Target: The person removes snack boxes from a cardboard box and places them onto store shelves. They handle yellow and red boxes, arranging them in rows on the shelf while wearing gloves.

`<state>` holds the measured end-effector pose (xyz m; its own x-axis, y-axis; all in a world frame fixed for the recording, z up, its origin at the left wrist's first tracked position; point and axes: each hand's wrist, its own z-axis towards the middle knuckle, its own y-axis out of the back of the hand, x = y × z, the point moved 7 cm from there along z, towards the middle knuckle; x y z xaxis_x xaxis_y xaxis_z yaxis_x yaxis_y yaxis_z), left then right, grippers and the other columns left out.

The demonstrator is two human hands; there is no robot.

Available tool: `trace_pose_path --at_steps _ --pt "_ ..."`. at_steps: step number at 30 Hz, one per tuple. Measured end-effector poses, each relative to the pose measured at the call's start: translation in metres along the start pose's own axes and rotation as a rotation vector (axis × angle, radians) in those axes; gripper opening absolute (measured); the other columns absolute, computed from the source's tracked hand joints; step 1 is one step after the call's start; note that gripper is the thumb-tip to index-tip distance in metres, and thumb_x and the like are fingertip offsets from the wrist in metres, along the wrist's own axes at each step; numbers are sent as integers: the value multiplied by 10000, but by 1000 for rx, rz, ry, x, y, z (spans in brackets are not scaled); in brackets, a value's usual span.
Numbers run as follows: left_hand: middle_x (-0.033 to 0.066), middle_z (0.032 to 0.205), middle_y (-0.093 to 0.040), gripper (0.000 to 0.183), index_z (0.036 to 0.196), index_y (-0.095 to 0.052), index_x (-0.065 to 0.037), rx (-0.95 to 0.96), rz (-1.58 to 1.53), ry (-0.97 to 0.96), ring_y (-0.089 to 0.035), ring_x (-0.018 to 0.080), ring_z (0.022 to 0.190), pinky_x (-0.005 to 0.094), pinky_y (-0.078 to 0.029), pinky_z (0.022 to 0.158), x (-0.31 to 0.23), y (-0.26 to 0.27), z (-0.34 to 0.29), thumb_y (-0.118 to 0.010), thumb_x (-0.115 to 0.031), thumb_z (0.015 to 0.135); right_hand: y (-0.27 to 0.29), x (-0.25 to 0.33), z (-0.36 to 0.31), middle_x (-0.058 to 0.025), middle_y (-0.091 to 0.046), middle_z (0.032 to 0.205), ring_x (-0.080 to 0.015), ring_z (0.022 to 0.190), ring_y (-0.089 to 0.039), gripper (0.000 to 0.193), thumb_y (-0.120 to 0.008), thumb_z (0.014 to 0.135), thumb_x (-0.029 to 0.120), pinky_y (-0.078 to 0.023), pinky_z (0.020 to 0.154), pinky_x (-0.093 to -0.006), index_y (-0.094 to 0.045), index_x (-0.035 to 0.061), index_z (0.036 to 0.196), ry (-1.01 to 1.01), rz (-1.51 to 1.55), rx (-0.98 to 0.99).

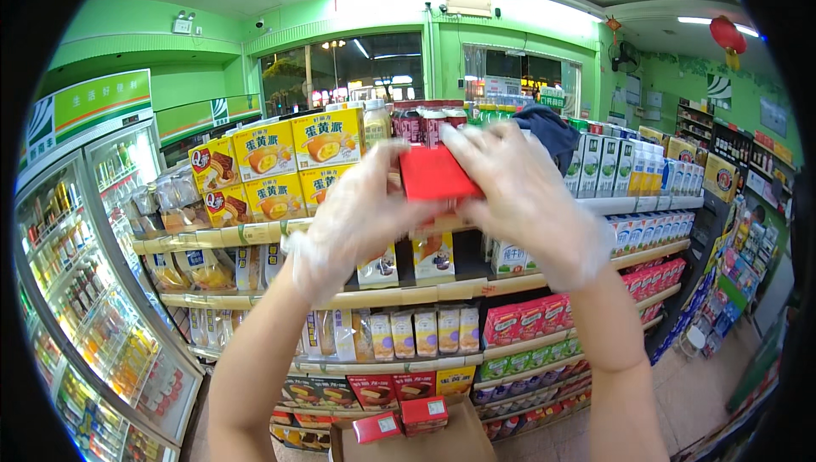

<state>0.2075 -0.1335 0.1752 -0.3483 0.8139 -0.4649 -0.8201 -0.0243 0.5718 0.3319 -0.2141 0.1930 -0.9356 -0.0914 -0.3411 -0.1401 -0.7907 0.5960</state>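
Between my two hands is a red box (438, 175), raised to the height of the top shelf. My left hand (361, 211), in a clear plastic glove, is closed on its left side. My right hand (531, 207), gloved too, grips it from the right with fingers over its far edge. Both hands are slightly blurred. Dark red cans or jars (433, 118) stand just behind the box. Low in front of me, an open cardboard carton (463, 436) holds a red box with a white label (424, 413) and another red box (377, 428).
Yellow boxes (265, 152) are stacked on the top shelf at left, with white and green cartons (592, 164) at right. Lower shelves (408, 299) carry packaged food and drinks. Glass-door fridges (102, 266) line the left. A dark blue cloth (548, 132) lies on the top shelf.
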Motion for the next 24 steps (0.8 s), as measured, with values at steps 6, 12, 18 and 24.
trace_pose_path --at_steps 6,12,18,24 --pt "217 1214 -625 778 1379 -450 42 -21 38 4 -658 250 1054 343 -522 883 21 -11 70 -755 -378 798 -45 -52 76 -146 -592 1295 -301 1213 -555 669 -765 741 66 -452 1041 -364 -522 69 1364 -81 187 245" --pt "287 1196 -598 528 1280 -450 36 -16 215 -8 -578 427 1140 432 -480 957 49 -47 96 -650 -189 846 -104 -89 92 -137 -589 1311 -301 1200 -568 633 -757 724 62 -459 1034 -358 -547 76 1321 -191 188 421" --pt "243 1378 -484 516 1279 -445 12 106 532 10 -422 405 1333 445 -393 1093 87 -81 111 -644 -209 858 -153 -108 84 -169 -600 1282 -318 1204 -567 578 -700 706 26 -459 1025 -367 -580 45 1271 -219 182 444" --pt "158 1572 -280 732 1499 -260 -24 236 675 76 -238 356 1463 461 -267 1181 117 -95 115 -604 -169 869 -175 -102 85 -176 -661 1183 -317 1116 -636 305 -621 843 77 -515 943 -410 -661 69 1146 -239 124 387"
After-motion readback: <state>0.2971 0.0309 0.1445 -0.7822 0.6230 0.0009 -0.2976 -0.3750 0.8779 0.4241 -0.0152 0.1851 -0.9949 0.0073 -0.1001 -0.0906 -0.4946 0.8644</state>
